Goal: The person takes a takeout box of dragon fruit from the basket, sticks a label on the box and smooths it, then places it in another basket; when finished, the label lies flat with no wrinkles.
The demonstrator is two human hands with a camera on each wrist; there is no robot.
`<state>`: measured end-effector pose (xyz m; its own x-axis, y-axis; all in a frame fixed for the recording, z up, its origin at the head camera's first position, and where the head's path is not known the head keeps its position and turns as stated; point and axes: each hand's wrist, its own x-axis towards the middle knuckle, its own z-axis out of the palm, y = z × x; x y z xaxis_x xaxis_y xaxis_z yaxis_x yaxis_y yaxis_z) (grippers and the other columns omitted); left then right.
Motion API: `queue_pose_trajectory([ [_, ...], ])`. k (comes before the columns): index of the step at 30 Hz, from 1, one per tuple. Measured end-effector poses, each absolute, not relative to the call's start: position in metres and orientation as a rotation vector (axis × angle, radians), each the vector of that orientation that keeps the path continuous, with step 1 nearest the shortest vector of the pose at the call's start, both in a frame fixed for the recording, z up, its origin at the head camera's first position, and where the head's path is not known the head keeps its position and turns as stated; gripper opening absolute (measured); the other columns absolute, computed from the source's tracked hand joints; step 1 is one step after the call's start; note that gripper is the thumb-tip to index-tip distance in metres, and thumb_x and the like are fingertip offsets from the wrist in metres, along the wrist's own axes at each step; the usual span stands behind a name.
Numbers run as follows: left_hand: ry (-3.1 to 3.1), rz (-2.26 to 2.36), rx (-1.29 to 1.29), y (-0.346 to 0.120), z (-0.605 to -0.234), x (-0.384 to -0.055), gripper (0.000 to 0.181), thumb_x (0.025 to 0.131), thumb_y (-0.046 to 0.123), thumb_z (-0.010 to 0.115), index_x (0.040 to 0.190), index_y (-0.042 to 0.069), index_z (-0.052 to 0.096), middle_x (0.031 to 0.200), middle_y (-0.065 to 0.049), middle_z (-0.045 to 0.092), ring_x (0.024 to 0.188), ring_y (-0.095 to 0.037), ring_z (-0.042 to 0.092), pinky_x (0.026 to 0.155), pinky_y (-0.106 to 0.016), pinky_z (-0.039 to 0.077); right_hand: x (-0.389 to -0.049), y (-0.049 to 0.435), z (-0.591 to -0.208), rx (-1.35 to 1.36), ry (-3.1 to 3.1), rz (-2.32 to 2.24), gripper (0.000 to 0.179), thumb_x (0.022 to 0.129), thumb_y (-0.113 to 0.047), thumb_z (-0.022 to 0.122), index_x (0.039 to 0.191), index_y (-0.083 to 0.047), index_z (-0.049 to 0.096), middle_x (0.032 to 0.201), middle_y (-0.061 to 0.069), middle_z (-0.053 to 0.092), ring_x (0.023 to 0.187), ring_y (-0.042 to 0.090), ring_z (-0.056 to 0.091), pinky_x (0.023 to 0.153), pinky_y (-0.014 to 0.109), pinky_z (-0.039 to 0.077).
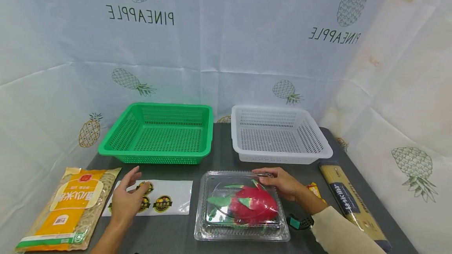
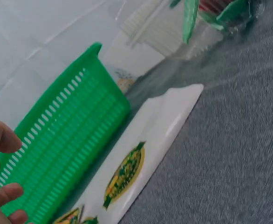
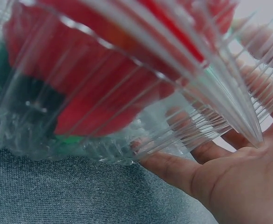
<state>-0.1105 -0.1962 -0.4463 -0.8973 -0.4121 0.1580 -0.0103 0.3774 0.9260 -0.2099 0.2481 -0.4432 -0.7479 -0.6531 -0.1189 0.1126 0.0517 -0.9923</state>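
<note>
My right hand (image 1: 282,183) grips the far right corner of a clear plastic clamshell box (image 1: 243,236). A red dragon fruit (image 1: 252,207) with green scales shows through its lid. In the right wrist view, the thumb is at the box's lower edge and the fingers (image 3: 262,84) lie behind the ridged clear wall. My left hand (image 1: 128,199) holds nothing, fingers and thumb spread apart over a white plastic bag (image 1: 180,195) with round black-and-gold fruit logos. The left wrist view has this hand (image 2: 3,177) at its left edge, in front of the green basket (image 2: 76,126).
Behind the box stand a green basket (image 1: 166,154) and a white basket (image 1: 282,156). A noodle packet (image 1: 70,207) lies at left, a spaghetti packet (image 1: 353,207) at right. A small orange packet (image 1: 315,189) and a black-strapped item with a green face (image 1: 298,222) are near my right forearm.
</note>
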Motion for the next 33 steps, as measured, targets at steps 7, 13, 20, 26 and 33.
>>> queue_pose_trajectory([
  [7,-2.308,-1.385,0.422,-0.202,-0.463,-0.115,0.054,0.086,0.004,0.067,0.137,-0.002,0.051,0.126,-0.026,0.054,0.119,-0.042,0.043,0.089,-0.05,0.036,-0.21,0.249,-0.446,-0.552,1.746,-1.758,0.045,0.098,-0.012,0.057,0.138,0.005,0.048,0.126,0.017,0.059,0.107,0.034,0.061,0.085,0.049,0.05],
  [13,-2.36,-1.297,0.46,-0.208,-0.477,-0.115,0.044,0.085,0.005,0.065,0.128,-0.003,0.059,0.124,-0.029,0.055,0.119,-0.048,0.046,0.091,-0.058,0.038,-0.21,0.249,-0.447,-0.553,1.749,-1.76,0.044,0.098,-0.011,0.057,0.138,0.004,0.049,0.128,0.017,0.058,0.108,0.032,0.06,0.086,0.047,0.05],
  [20,-2.386,-1.125,0.436,-0.21,-0.487,-0.118,0.026,0.082,0.004,0.067,0.106,-0.002,0.073,0.111,-0.024,0.065,0.106,-0.043,0.057,0.085,-0.056,0.042,-0.208,0.25,-0.445,-0.544,1.766,-1.761,0.045,0.099,-0.012,0.056,0.139,0.007,0.047,0.13,0.018,0.056,0.11,0.032,0.059,0.086,0.046,0.05],
  [26,-2.417,-1.15,0.45,-0.209,-0.486,-0.12,0.023,0.083,0.004,0.067,0.102,-0.007,0.073,0.109,-0.023,0.064,0.106,-0.043,0.056,0.088,-0.055,0.039,-0.21,0.25,-0.446,-0.551,1.767,-1.764,0.042,0.099,-0.01,0.056,0.138,0.004,0.049,0.126,0.015,0.059,0.108,0.029,0.06,0.084,0.043,0.052],
  [33,-2.487,-1.23,0.393,-0.21,-0.482,-0.116,0.034,0.084,-0.003,0.062,0.117,-0.011,0.064,0.116,-0.022,0.054,0.11,-0.042,0.05,0.084,-0.051,0.038,-0.21,0.251,-0.446,-0.547,1.777,-1.759,0.044,0.099,-0.012,0.056,0.138,0.006,0.048,0.126,0.015,0.059,0.108,0.031,0.061,0.084,0.046,0.051],
])
